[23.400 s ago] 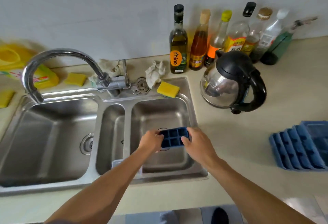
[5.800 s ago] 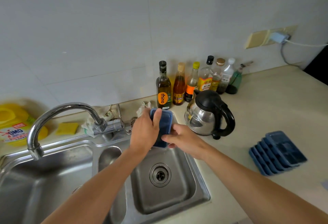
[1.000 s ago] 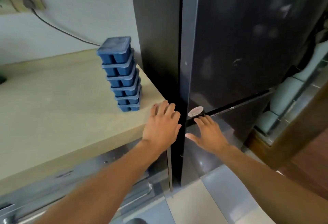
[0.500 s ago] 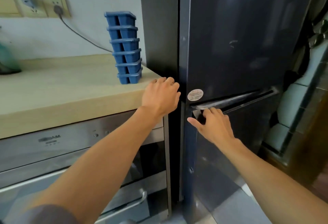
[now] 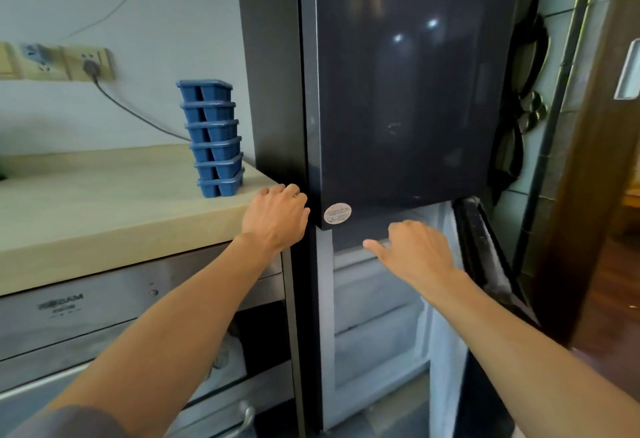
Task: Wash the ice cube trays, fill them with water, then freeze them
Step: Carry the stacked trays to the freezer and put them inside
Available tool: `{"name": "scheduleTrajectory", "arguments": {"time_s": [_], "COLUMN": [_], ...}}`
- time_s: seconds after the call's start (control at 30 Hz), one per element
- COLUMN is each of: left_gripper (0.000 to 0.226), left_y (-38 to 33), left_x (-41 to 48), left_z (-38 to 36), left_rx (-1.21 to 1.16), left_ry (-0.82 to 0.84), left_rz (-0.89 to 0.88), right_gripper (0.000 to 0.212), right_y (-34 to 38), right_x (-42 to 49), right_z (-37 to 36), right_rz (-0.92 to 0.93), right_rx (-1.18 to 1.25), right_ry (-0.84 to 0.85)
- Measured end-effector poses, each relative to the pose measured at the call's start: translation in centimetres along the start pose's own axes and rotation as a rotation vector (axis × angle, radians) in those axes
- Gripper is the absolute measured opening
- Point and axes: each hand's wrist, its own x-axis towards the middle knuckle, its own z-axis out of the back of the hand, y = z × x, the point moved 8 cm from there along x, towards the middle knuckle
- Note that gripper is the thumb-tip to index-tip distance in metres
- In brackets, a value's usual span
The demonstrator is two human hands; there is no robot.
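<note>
Several blue ice cube trays (image 5: pixel 214 139) stand in one upright stack on the beige counter (image 5: pixel 104 215), close to the dark fridge (image 5: pixel 398 91). My left hand (image 5: pixel 277 217) rests on the counter's corner against the fridge side, about a hand's width right of the stack. The lower freezer door (image 5: pixel 485 264) stands swung open to the right. My right hand (image 5: pixel 412 250) hovers in front of the open freezer, fingers loosely bent, holding nothing. Pale freezer drawers (image 5: pixel 374 299) show inside.
A steel built-in appliance (image 5: pixel 104 316) with a handle sits under the counter. A wall socket with a plugged cable (image 5: pixel 91 66) is behind the stack. Dark bags (image 5: pixel 519 108) hang right of the fridge, beside a wooden door frame (image 5: pixel 595 195).
The freezer door, which my right hand gripped by its top edge half a second ago, has swung open to the right. My right hand has let go. My left hand stays on the counter corner.
</note>
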Motion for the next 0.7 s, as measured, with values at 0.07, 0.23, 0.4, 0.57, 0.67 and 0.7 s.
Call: {"name": "scheduleTrajectory", "arguments": {"time_s": [0.07, 0.23, 0.4, 0.57, 0.67, 0.7], "left_gripper": [0.030, 0.033, 0.035, 0.029, 0.021, 0.020], "left_y": [0.1, -0.1, -0.8, -5.7, -10.4, -12.0], "left_x": [0.0, 0.6, 0.2, -1.4, -1.8, -1.8], "left_z": [-0.3, -0.8, -0.5, -0.4, -0.6, -1.1], "left_rx": [0.006, 0.045, 0.078, -0.098, -0.229, -0.263], "left_ry": [-0.018, 0.006, -0.114, -0.413, -0.500, -0.482], "left_rz": [0.021, 0.075, 0.136, -0.077, -0.242, -0.286], "right_gripper": [0.055, 0.069, 0.075, 0.085, 0.092, 0.094], "right_y": [-1.4, -8.5, -17.0, -25.3, -28.7, -29.5], "right_x": [0.3, 1.4, 2.6, 5.3, 6.0, 6.2], "right_z": [-0.8, -4.1, -6.2, -6.1, -7.3, -7.8], "right_rz": [-0.035, -0.183, -0.277, -0.400, -0.452, -0.447], "right_rx": [-0.017, -0.151, -0.316, -0.352, -0.334, -0.354], "right_ry": [0.018, 0.121, 0.206, 0.265, 0.312, 0.322]}}
